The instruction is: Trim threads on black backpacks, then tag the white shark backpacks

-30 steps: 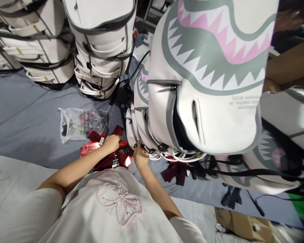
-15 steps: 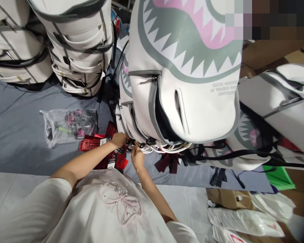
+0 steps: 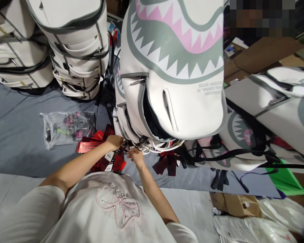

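Note:
A white backpack [image 3: 192, 111] with a grey and pink shark-mouth print lies on top of a stack of similar bags, its front pocket unzipped. At the stack's lower left edge, my left hand [image 3: 114, 142] is closed around something small and dark that I cannot make out. Just right of it, my right hand [image 3: 136, 157] has its fingers partly spread, close under the black clips and white carry handles [image 3: 162, 147]. Red and black hang tags [image 3: 101, 163] lie beneath my left hand and forearm, some with white barcode labels.
A clear plastic bag [image 3: 69, 128] with dark contents lies on the grey cloth [image 3: 22, 135] at left. Stacked white backpacks [image 3: 78, 50] stand behind it. More bags with black straps [image 3: 233, 153] are at right. A cardboard box [image 3: 236, 204] and white plastic bags [image 3: 253, 226] sit on the floor.
The view has shifted slightly, so the bags appear further left. My right hand's fingers have loosened from a pinch and moved a little down from the clips. My left hand remains closed.

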Demonstrator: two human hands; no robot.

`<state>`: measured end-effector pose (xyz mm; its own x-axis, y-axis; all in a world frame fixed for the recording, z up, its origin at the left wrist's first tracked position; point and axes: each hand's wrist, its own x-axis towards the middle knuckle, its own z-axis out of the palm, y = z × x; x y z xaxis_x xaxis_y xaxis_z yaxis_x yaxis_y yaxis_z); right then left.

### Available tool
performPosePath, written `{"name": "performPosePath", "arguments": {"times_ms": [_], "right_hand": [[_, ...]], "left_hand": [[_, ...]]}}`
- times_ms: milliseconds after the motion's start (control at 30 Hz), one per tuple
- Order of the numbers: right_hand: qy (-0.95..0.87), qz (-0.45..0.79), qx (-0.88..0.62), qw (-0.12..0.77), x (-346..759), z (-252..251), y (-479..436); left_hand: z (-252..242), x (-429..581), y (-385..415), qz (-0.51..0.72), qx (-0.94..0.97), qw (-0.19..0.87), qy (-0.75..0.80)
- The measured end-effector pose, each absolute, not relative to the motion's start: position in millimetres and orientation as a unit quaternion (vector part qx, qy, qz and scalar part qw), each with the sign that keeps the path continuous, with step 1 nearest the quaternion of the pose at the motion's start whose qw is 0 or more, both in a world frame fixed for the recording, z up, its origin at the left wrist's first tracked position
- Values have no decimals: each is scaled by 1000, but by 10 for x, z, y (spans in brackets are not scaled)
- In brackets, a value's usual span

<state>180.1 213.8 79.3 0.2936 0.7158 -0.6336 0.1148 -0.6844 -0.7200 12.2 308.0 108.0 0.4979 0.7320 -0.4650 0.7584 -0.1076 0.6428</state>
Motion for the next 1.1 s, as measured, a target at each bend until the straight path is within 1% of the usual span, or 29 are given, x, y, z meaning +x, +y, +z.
{"name": "performPosePath", "arguments": {"times_ms": [167, 300, 400, 600, 800, 967, 1100], "right_hand": [[-207, 607, -695, 325, 1815, 836, 2190], [-179, 622, -679, 346, 1796, 822, 2173], [-170, 630, -673, 348, 1770, 805, 2178], [-180, 647, -656, 345, 1780, 875, 2210], [-189, 678, -638, 312, 1811, 961, 2206], [-184, 688, -621, 329, 1806, 950, 2251], [-175, 691, -611, 344, 1842, 880, 2266]], "left_hand": [[1058, -70, 3055, 61, 717, 497, 484], [961, -312, 2970, 126, 692, 553, 447], [875, -373, 2863, 170, 680, 557, 446], [796, -204, 2676, 219, 708, 459, 489], [761, 8, 2557, 190, 830, 323, 413], [632, 121, 2498, 201, 885, 220, 358], [552, 97, 2547, 229, 904, 177, 315]]}}
